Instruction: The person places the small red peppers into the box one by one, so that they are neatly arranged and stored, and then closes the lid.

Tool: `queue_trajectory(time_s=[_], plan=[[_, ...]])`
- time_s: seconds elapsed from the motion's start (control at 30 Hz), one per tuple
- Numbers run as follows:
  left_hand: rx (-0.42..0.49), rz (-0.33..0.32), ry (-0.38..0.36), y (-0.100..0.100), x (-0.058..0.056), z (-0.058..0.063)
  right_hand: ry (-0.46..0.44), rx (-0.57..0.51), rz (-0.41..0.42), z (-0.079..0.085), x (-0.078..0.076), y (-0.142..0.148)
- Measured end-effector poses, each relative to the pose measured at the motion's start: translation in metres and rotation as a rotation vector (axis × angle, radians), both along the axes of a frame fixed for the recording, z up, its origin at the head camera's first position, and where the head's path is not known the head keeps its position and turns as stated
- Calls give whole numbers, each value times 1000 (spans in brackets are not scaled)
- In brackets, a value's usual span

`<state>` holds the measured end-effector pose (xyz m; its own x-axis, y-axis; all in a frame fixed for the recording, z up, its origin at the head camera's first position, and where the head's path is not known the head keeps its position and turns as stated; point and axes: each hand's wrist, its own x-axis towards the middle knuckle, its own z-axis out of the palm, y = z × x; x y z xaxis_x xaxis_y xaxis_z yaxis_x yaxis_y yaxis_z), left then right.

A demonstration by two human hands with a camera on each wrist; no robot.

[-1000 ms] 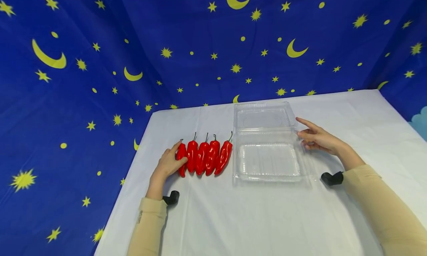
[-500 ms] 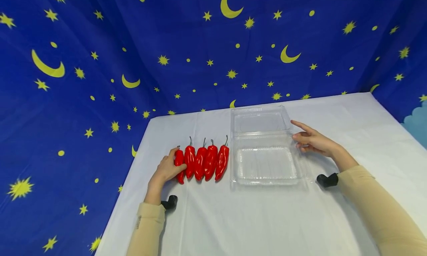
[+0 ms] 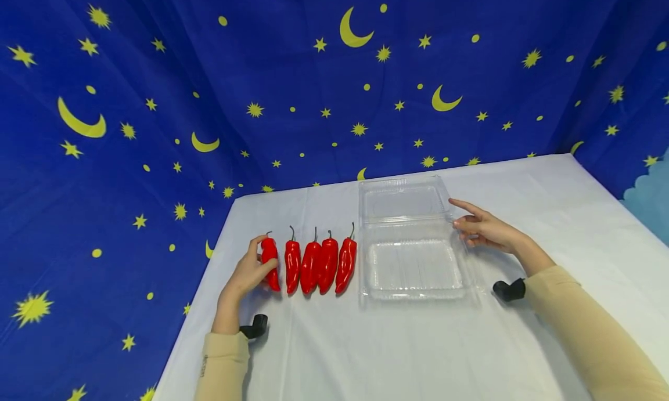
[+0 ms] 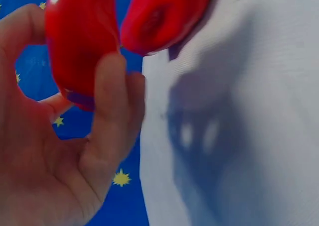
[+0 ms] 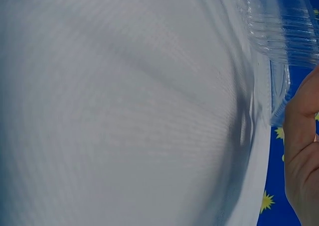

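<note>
My left hand (image 3: 247, 271) holds a red pepper (image 3: 270, 264) between thumb and fingers, at the left end of a row. In the left wrist view the thumb lies along the near side of this pepper (image 4: 82, 34), and another pepper (image 4: 167, 17) sits beside it. Several more red peppers (image 3: 310, 268) with thin stems lie side by side to its right. My right hand (image 3: 490, 231) is at the right edge of a clear plastic clamshell container (image 3: 416, 267), index finger stretched along the lid side. Only part of that hand (image 5: 304, 151) shows in the right wrist view.
The container lies with its lid (image 3: 405, 202) folded back toward the far edge of the white-covered table (image 3: 397, 354). A blue cloth with yellow moons and stars (image 3: 292, 70) hangs behind and at both sides. Black wrist mounts (image 3: 254, 327) stick out from the sleeves.
My left hand has moved left with its pepper, widening the gap to the row. My right hand stays at the container's edge. The head view has tilted slightly upward.
</note>
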<state>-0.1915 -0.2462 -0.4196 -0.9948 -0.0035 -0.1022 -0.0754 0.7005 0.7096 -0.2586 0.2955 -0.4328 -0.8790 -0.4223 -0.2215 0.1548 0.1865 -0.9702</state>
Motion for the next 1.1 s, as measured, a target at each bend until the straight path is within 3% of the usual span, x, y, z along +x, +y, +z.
queue_trajectory(time_s=[0.17,0.3,0.47,0.67,0.93,1.1], plan=[[165,30,3,-4,6,14,6,-12,17,0,1,-1],[190,21,0,-4,5,17,10,-17,19,-2,0,0],[111,-21,-1,-1,-2,12,28,-15,7,-2,-1,1],[-119,8,29,-4,-7,2,15,4,11,-3,-1,1],[-233,18,97,-11,-8,6,1,23,-2,-4,-1,2],[-312,21,75,-18,-7,6,5,28,4,-4,-2,-1]])
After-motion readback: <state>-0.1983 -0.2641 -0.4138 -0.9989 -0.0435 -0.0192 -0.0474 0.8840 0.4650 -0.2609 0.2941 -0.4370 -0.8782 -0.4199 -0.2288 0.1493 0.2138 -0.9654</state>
